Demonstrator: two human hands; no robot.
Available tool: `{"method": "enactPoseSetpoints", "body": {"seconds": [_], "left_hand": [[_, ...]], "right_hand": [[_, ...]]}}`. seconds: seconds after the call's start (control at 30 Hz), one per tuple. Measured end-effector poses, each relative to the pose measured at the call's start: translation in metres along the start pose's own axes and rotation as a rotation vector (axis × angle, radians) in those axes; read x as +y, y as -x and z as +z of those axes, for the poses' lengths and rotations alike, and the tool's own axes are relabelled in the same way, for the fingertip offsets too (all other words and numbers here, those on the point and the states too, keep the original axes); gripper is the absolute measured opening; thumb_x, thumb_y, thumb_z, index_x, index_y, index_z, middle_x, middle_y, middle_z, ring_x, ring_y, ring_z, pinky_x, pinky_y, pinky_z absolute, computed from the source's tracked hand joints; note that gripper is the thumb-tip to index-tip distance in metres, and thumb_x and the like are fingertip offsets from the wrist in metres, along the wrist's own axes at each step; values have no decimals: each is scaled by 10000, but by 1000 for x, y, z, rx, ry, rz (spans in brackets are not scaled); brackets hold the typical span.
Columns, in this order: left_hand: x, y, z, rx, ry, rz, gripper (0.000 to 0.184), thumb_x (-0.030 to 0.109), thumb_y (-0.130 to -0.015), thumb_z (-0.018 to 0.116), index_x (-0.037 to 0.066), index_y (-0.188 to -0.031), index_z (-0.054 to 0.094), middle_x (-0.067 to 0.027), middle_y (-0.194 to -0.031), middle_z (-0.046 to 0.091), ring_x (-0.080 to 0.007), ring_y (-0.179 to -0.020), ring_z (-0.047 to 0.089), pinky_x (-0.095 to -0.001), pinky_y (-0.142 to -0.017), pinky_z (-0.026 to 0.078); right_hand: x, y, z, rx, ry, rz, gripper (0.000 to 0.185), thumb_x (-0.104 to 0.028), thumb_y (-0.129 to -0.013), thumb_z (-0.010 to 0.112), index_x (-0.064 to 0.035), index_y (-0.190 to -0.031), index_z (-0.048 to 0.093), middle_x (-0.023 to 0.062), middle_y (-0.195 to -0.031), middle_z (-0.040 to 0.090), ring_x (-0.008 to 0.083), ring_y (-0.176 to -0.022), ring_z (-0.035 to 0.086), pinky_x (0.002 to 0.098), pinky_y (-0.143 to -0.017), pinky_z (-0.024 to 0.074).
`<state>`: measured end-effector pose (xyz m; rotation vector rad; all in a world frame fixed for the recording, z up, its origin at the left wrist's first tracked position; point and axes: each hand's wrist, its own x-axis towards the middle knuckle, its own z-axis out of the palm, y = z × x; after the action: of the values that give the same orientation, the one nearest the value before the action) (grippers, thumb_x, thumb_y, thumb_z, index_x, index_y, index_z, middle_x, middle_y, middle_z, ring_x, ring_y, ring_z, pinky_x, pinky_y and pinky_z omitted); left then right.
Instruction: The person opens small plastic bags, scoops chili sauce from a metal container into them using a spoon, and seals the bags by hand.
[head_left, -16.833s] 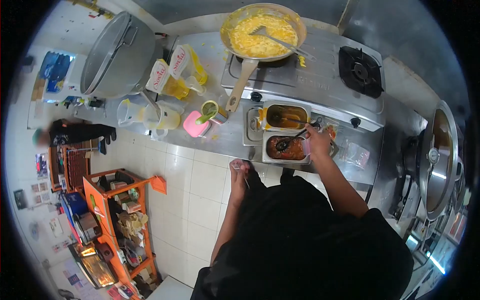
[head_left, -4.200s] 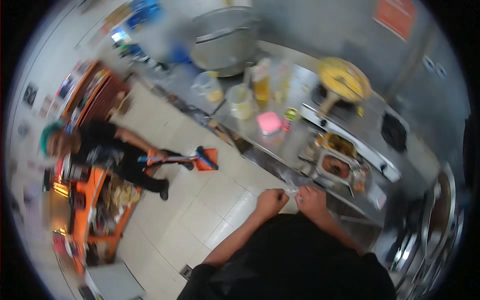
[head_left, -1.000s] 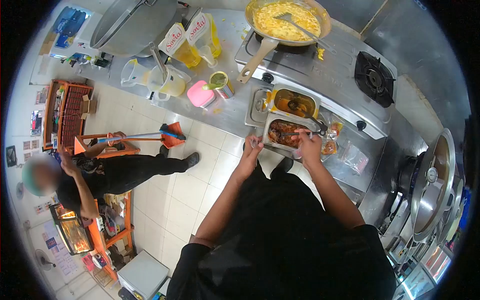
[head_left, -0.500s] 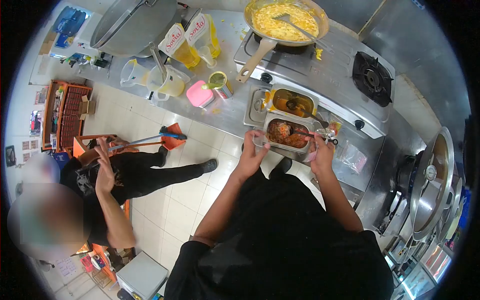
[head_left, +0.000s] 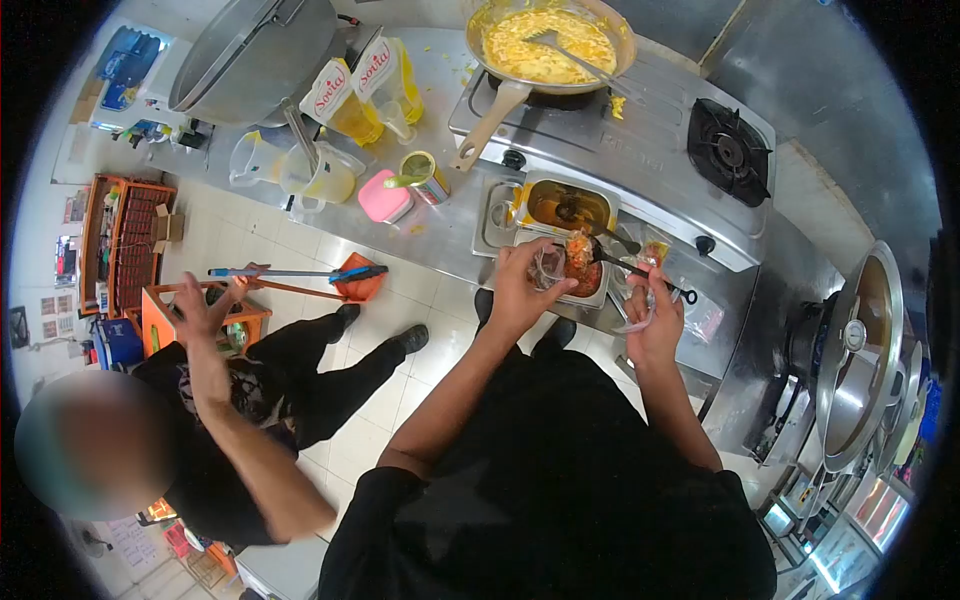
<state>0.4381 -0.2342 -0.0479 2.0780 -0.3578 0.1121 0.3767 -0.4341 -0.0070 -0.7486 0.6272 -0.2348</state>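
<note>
Pinching the black spoon [head_left: 622,266] are right fingers [head_left: 664,305], while left fingers [head_left: 520,264] cup clear plastic [head_left: 551,264].

Tabletop [head_left: 440,240] across the upper frame, stove [head_left: 645,145] at its back.
Upper centre, a pan [head_left: 624,45] sits on the stove, a spatula [head_left: 588,67] in it; a burner [head_left: 730,150] lies to its right. Before the stove, a farther container [head_left: 556,189] stands behind a nearer container [head_left: 600,292]; a spoon [head_left: 630,267] slants over the latter, left hand [head_left: 522,290] and right hand [head_left: 655,325] before it. Leftward come a can [head_left: 436,186], a box [head_left: 385,198], two jugs [head_left: 325,180]; two pouches [head_left: 352,112] stand behind, a pot [head_left: 260,70] farther upper left.
</note>
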Motion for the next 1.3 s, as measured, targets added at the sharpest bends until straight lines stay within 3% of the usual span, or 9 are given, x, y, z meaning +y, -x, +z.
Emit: {"method": "enactPoseSetpoints", "body": {"seconds": [0.33, 0.5, 0.53, 0.63, 0.73, 1.07, 1.13, 1.23, 1.3], "left_hand": [[29, -11, 5, 9, 134, -127, 730, 228, -654, 909, 44, -1280, 580, -153, -1055, 642, -319, -944, 602, -401, -842, 493], [30, -18, 3, 35, 126, 8, 737, 195, -659, 896, 48, -1303, 569, -151, -1059, 639, -309, -928, 611, -381, -822, 502], [30, -19, 3, 52, 127, 59, 735, 175, -661, 889, 50, -1309, 566, -150, -1063, 639, -307, -935, 617, -376, -821, 504], [35, -16, 0, -58, 181, -126, 718, 115, -668, 861, 49, -1317, 561, -153, -1096, 638, -308, -980, 627, -371, -842, 508], [38, -16, 2, 8, 174, -25, 697, 73, -675, 836, 48, -1315, 561, -159, -1128, 633, -307, -1009, 633, -377, -877, 508], [30, -10, 8, 19, 256, -88, 685, 104, -703, 854, 32, -1317, 561, -154, -1140, 631, -281, -1017, 640, -356, -897, 514], [30, -9, 9, 49, 307, -35, 627, -30, -766, 803, -4, -1332, 535, -113, -1206, 593, -170, -1064, 622, -302, -894, 532], [26, -3, 8, 102, 412, -136, 611, -37, -793, 785, -9, -1339, 512, -114, -1216, 588, -177, -1078, 616, -315, -913, 533], [26, 1, 7, 110, 564, -183, 608, -15, -806, 783, 2, -1348, 509, -100, -1198, 598, -165, -1063, 615, -310, -917, 523]], "right_hand": [[3, 16, 3, -149, 317, -232, 249, -175, -1003, 588, 36, -1130, 623, 159, -907, 704, 40, -469, 366, 208, -451, 278], [-17, 19, 8, -511, 983, -969, 152, -43, -967, 569, 46, -1022, 679, 158, -930, 723, 183, -691, 649, 247, -659, 491], [-19, 26, 7, -496, 1032, -846, 141, 45, -875, 630, 17, -988, 710, 178, -959, 718, 280, -891, 714, 355, -808, 545], [-17, 24, 4, -590, 1026, -1012, 178, 71, -827, 663, 15, -990, 707, 176, -966, 718, 289, -814, 716, 332, -710, 560], [-23, 27, 8, -652, 1071, -1162, 222, 84, -783, 689, 12, -992, 707, 168, -968, 718, 293, -782, 720, 321, -654, 566], [-17, 21, -6, -621, 937, -1175, 165, 16, -862, 675, 3, -1025, 698, 143, -955, 724, 196, -698, 682, 277, -572, 500], [-9, 23, -18, -254, 696, -674, 190, -135, -988, 606, 25, -1077, 658, 157, -959, 731, 152, -719, 677, 268, -620, 512], [-8, 11, -26, -193, 558, -462, 244, -176, -1026, 552, 25, -1133, 638, 160, -980, 726, 135, -789, 667, 266, -696, 514], [2, -9, -38, -212, 731, -565, 219, -128, -986, 591, -9, -1151, 673, 119, -1029, 736, 160, -918, 689, 248, -725, 491]]}}
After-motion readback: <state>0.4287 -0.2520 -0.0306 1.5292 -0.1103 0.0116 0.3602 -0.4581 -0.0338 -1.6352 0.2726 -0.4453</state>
